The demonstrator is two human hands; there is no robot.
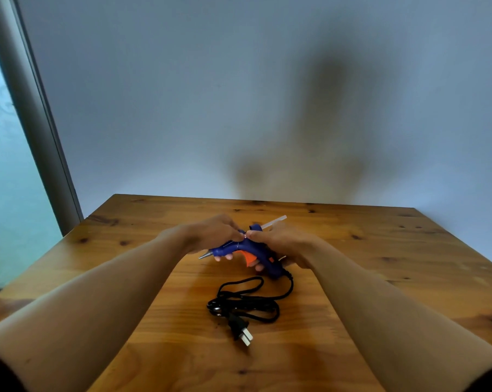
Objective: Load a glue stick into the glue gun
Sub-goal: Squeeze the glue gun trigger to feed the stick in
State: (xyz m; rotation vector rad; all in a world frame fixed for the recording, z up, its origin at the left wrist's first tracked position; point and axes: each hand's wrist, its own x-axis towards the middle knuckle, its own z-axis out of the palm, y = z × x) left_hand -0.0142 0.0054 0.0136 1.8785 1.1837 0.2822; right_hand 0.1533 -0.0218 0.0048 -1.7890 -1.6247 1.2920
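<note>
Left hand [210, 232] fingers clamped on blue glue gun [249, 250]; right hand [278, 240] fingers grip its handle; glue stick [274, 222] protrudes rearward above counter [380, 250].

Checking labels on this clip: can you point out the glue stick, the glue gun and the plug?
glue stick [275, 221]: head view, on the bare translucent end behind the gun.
glue gun [246, 246]: head view, on the blue body above the trigger.
plug [240, 329]: head view, on its black housing.

The glue gun [249, 248] is deep blue with an orange trigger [249, 257] and a silver nozzle [204, 255]. Its glue stick [274, 222] is translucent white, its cord [247, 302] black. The desk [380, 250] beneath the glue gun is honey-brown wood with dark knots.
</note>
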